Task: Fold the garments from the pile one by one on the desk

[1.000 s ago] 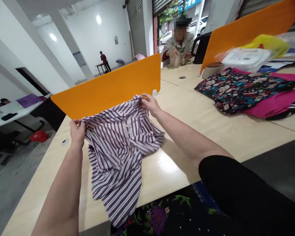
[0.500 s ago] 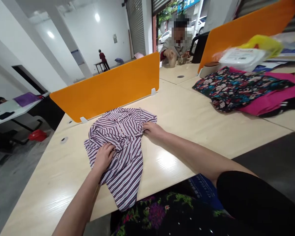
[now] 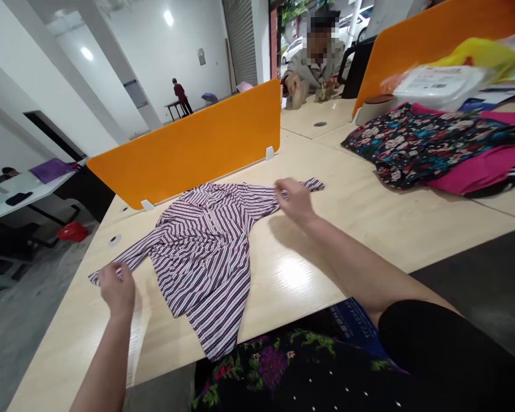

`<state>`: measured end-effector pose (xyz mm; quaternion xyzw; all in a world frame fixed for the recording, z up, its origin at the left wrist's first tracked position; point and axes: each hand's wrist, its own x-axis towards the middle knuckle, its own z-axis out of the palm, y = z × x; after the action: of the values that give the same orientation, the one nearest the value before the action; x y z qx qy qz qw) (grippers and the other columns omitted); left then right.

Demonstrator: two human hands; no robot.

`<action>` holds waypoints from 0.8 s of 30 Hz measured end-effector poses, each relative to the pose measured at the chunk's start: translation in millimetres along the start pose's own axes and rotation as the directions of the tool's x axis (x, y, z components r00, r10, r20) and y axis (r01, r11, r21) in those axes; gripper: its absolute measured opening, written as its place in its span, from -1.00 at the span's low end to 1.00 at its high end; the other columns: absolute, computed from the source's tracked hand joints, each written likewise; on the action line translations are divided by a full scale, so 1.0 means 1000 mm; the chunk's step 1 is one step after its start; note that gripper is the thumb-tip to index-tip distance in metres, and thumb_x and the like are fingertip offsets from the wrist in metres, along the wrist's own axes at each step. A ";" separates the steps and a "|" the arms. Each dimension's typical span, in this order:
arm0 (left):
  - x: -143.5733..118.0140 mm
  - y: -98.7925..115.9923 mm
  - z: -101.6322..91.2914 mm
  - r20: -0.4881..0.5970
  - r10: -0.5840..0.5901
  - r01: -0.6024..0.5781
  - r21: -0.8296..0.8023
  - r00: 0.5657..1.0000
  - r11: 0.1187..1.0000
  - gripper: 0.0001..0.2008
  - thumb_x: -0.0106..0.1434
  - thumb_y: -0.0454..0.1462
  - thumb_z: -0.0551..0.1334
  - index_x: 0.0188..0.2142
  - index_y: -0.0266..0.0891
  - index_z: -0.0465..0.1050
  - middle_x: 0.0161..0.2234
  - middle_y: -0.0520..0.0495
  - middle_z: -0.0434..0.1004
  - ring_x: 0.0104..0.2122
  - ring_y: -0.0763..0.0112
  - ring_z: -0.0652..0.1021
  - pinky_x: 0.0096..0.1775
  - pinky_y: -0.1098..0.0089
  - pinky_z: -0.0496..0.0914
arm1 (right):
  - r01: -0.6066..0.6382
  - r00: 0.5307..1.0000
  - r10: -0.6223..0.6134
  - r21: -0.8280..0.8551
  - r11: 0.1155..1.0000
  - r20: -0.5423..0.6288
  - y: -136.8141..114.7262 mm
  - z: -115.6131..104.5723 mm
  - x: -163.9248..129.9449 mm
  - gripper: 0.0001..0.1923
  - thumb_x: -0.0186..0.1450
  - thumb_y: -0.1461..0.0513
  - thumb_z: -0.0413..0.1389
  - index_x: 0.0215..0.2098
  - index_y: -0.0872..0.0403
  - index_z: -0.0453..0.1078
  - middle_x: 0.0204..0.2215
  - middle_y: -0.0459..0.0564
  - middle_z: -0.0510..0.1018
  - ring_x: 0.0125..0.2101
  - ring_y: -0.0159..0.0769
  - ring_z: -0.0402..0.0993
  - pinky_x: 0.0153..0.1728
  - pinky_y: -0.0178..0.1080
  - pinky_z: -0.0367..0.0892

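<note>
A striped shirt (image 3: 206, 240) lies spread and rumpled on the pale table (image 3: 326, 240), its buttoned placket facing up, its lowest corner at the near edge. Both sleeves reach outward. The left hand (image 3: 117, 286) is over the end of one sleeve, fingers curled; they cover part of the cuff, and whether they pinch the cloth cannot be told. The right hand (image 3: 295, 200) is over the other sleeve, fingers bent, hiding a stretch of it while the cuff shows beyond; whether it grips there cannot be told either. Folds conceal parts of the shirt's front.

Beyond the collar stands an orange partition (image 3: 189, 143). To the right, a floral garment (image 3: 438, 143) covers much of a pink one (image 3: 489, 166), which the picture's edge cuts off. Across the table sits a person (image 3: 317, 71), face pixelated, whose hands are near containers too small to identify.
</note>
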<state>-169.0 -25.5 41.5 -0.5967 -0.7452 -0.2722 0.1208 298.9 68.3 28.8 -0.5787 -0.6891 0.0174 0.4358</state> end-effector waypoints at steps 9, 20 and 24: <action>-0.054 0.029 0.000 0.614 0.256 -0.339 0.020 0.747 0.940 -0.60 0.31 -0.07 -0.12 -0.17 -0.17 0.41 -0.15 -0.19 0.50 -0.13 0.14 0.47 -0.07 0.17 0.32 | 0.631 0.178 -0.745 0.507 0.588 0.643 -0.112 0.019 -0.090 -0.87 0.19 0.35 0.12 -0.34 0.09 0.51 -0.26 0.05 0.56 -0.18 -0.17 0.36 -0.17 -0.14 0.20; -0.065 0.065 -0.028 0.580 0.392 -0.273 -0.284 0.714 0.919 -0.60 0.33 -0.02 -0.07 -0.17 -0.18 0.41 -0.20 -0.09 0.52 -0.19 0.29 0.51 -0.13 0.31 0.37 | -0.037 0.826 -0.139 0.299 0.954 0.546 -0.022 0.006 -0.015 -0.62 0.33 0.13 -0.02 0.02 0.08 0.44 -0.05 0.05 0.53 -0.05 -0.19 0.43 0.01 -0.15 0.28; -0.027 0.069 0.025 0.321 0.455 -0.436 -0.132 0.831 0.890 -0.51 0.32 -0.06 -0.01 0.11 -0.29 0.31 0.18 -0.29 0.25 0.20 0.11 0.24 0.16 0.12 0.19 | 0.017 0.899 0.027 -0.098 0.995 0.436 -0.013 0.054 -0.002 -0.55 0.38 0.11 -0.11 0.17 0.06 0.31 0.17 0.10 0.34 0.17 -0.12 0.20 0.17 -0.05 0.09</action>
<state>-92.6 -24.3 25.0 -0.7950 -0.5874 -0.1479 0.0331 255.5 88.6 0.8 -0.5827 -0.7678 0.1137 0.2408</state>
